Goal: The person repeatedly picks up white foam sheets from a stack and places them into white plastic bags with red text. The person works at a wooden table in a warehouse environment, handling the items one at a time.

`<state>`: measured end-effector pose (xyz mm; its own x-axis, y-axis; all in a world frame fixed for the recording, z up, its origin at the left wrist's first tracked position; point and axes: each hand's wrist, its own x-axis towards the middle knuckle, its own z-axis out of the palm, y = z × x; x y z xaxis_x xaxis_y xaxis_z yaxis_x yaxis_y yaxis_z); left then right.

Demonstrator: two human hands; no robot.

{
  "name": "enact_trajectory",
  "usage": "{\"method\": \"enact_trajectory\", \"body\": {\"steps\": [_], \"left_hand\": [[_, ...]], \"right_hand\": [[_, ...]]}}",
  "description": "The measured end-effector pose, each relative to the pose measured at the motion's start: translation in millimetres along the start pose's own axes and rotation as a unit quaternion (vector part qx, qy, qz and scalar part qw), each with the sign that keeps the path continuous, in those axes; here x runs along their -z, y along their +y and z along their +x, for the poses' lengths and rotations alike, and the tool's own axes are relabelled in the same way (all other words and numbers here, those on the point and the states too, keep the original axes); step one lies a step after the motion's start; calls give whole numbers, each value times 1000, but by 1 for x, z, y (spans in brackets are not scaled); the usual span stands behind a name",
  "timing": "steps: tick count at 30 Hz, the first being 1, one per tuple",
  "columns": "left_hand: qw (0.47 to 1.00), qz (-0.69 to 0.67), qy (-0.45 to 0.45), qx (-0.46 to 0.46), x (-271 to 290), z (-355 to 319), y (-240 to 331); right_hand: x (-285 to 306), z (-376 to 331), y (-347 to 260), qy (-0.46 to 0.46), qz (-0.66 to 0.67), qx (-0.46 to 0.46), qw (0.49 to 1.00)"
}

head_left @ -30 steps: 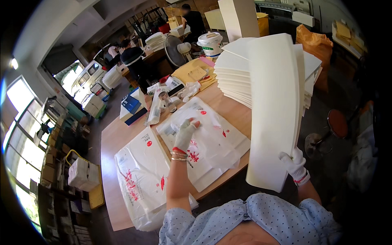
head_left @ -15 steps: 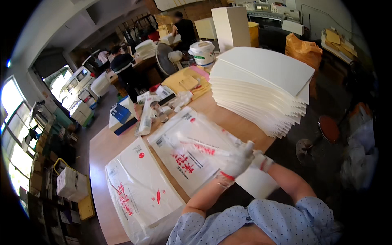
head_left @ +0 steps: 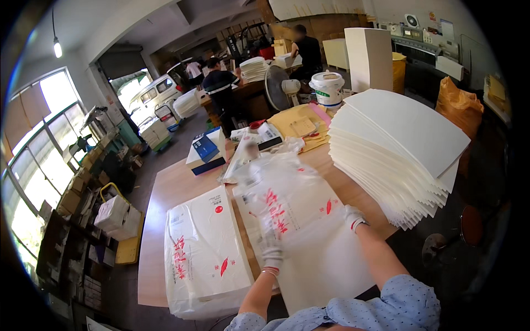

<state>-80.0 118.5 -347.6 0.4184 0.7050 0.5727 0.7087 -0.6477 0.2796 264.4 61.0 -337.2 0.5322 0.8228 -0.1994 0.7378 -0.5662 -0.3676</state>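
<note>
at the near edge of the tabletop [head_left: 154,265], a red-printed clear bag [head_left: 298,207] lay spread, with a white sheet [head_left: 326,276] jutting past that edge; how much was inside was unclear. the gloved left hand [head_left: 273,252] was at the bag's near left, the gloved right hand [head_left: 354,217] at its right side; whether their fingers had closed on it could not be told. a snagged corner could tear the bag, the overhang could let the sheet slip, and a bumped elbow could spill the fanned stack [head_left: 403,143] by the right edge. counted: two hands, one spread bag, one filled bag [head_left: 207,248] near the left edge, one fanned stack, one bucket [head_left: 327,90]; stacked sheets were too many to count.
</note>
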Motion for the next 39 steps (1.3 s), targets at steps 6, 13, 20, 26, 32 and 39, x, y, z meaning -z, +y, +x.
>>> {"method": "enact_trajectory", "body": {"steps": [6, 13, 20, 26, 32, 39], "left_hand": [[839, -414, -10, 354, 29, -50, -33], [902, -239, -81, 351, 66, -151, -16], [760, -452, -186, 428, 183, -238, 114], [933, -195, -96, 287, 141, -226, 129], [804, -283, -14, 523, 142, -224, 118], [942, -291, 119, 114, 208, -91, 97]], "right_hand": [[-15, -36, 36, -40, -21, 112, 993], [-23, -139, 83, -78, 46, 154, 984], [48, -310, 112, -75, 140, 165, 973], [-10, -285, 107, -15, 122, 195, 973], [-18, -276, 180, -197, 210, 132, 949], [-73, -243, 54, -183, 734, 8, 655]]}}
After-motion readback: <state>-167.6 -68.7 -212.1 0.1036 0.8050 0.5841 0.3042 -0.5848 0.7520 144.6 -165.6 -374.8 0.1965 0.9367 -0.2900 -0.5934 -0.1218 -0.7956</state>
